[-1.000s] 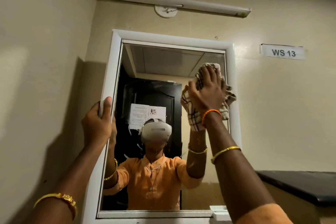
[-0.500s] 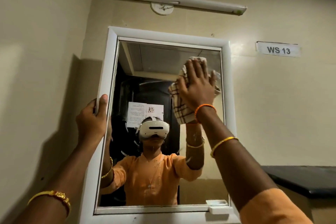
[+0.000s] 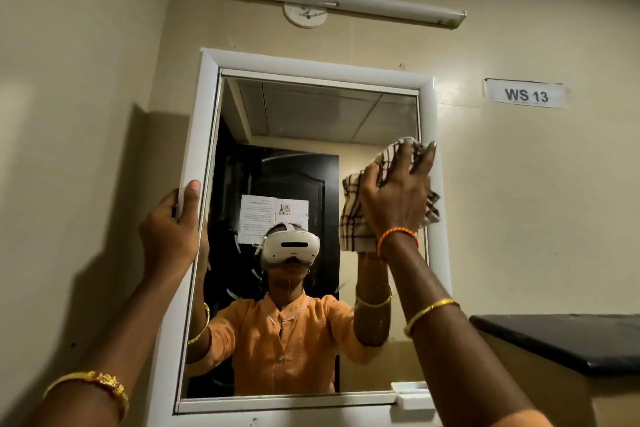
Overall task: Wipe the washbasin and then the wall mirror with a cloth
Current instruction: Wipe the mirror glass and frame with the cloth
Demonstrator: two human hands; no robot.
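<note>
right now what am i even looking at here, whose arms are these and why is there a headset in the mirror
The picture comes from a camera worn on a person's head, so the two arms reaching up are that person's own. There is no robot. The mirror on the wall reflects them, and the white headset you see is the one carrying the camera. The left hand grips the mirror's white frame on its left side, as if to steady it. The right hand presses a checked cloth against the glass near the right edge, wiping it. A sign reading WS 13 hangs on the wall to the right.
</note>
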